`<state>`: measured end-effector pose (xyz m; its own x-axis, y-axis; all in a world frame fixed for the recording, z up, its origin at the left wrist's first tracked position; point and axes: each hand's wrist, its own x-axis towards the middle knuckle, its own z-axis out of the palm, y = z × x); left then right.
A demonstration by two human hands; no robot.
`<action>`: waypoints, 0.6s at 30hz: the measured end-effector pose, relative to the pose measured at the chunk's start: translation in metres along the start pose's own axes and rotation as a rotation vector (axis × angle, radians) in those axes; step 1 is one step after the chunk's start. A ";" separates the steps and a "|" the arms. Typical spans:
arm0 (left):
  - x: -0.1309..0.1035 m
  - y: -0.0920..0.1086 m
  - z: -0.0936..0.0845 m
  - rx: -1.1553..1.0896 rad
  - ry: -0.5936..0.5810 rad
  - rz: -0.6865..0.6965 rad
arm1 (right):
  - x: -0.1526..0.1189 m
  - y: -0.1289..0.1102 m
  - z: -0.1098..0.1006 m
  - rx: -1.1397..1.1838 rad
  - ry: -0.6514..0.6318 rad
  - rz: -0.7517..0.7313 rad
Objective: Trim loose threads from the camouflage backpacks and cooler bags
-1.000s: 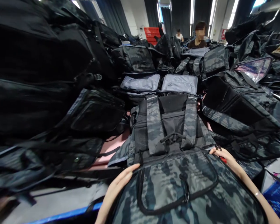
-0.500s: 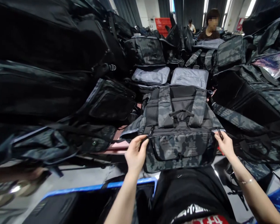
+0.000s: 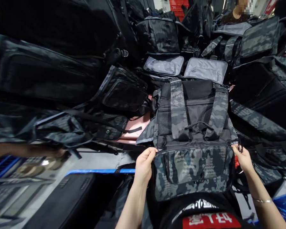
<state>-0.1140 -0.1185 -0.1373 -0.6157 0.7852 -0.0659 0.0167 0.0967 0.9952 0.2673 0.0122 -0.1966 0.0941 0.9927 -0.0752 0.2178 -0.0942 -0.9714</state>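
Observation:
A camouflage backpack (image 3: 193,168) lies in front of me, its grey-black camouflage front panel hanging down toward my lap. Its padded back with two camouflage shoulder straps and a carry handle faces up behind that panel. My left hand (image 3: 145,163) is closed, thumb and fingers pinching the panel's upper left corner. At the upper right corner, my right hand (image 3: 245,159) pinches the edge in the same way. A small dark tool (image 3: 240,146), perhaps thread snips, sticks up from the right hand's fingers; its lower part is hidden.
Black and camouflage bags (image 3: 124,95) are heaped on both sides and behind. Two open grey-lined flaps (image 3: 206,70) lie just beyond the backpack. A blue-edged bin (image 3: 97,171) holding dark items stands at lower left. Another person's arm (image 3: 28,149) reaches in at left; another person (image 3: 235,16) is at the back.
The view has tilted down and shifted left. Both hands have drawn the backpack's front panel nearer my body, and the panel now shows flatter and more fully.

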 end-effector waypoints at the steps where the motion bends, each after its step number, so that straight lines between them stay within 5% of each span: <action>1: 0.001 0.001 0.000 -0.042 -0.047 -0.035 | 0.001 0.002 0.000 0.015 -0.002 0.017; 4: 0.001 0.002 -0.002 0.077 -0.050 -0.002 | -0.001 0.006 0.002 -0.021 0.038 0.019; 9: -0.003 0.019 -0.001 0.582 0.299 0.396 | -0.017 -0.010 0.015 -0.193 0.199 -0.218; 11: 0.000 0.028 0.006 0.678 0.238 0.498 | -0.028 -0.026 0.027 -0.234 0.188 -0.357; 15: 0.008 0.035 0.028 0.836 0.026 0.424 | -0.055 -0.060 0.065 -0.275 -0.089 -0.675; 18: 0.007 0.031 0.037 0.622 -0.020 0.298 | -0.075 -0.078 0.098 -0.289 -0.341 -0.851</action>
<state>-0.0888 -0.0872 -0.1095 -0.5001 0.8433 0.1968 0.6356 0.2032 0.7448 0.1483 -0.0472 -0.1377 -0.4838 0.7013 0.5236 0.3183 0.6983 -0.6411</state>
